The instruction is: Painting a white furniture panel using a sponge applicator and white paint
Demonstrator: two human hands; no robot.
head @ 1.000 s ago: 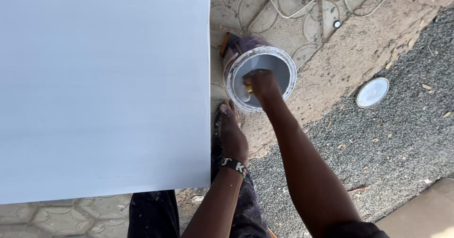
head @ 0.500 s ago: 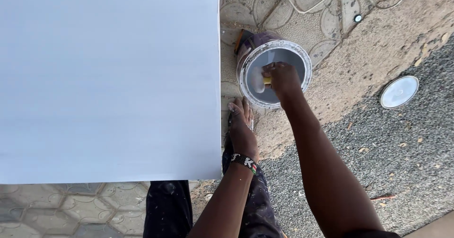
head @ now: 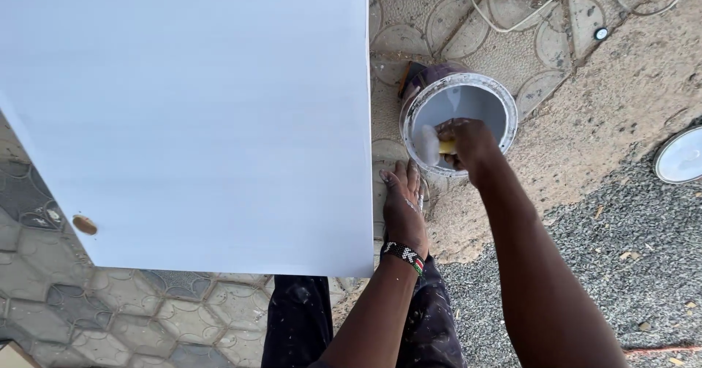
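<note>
With the right hand [head: 472, 145] clamped on a paint-loaded roller [head: 433, 145] inside the paint bucket [head: 497, 94], drips could be flung onto the white panel [head: 190, 112].

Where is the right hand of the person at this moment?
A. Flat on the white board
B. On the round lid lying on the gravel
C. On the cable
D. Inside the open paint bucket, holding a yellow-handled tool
D: the right hand reaches into the paint bucket, gripping a yellow-handled tool.
</note>
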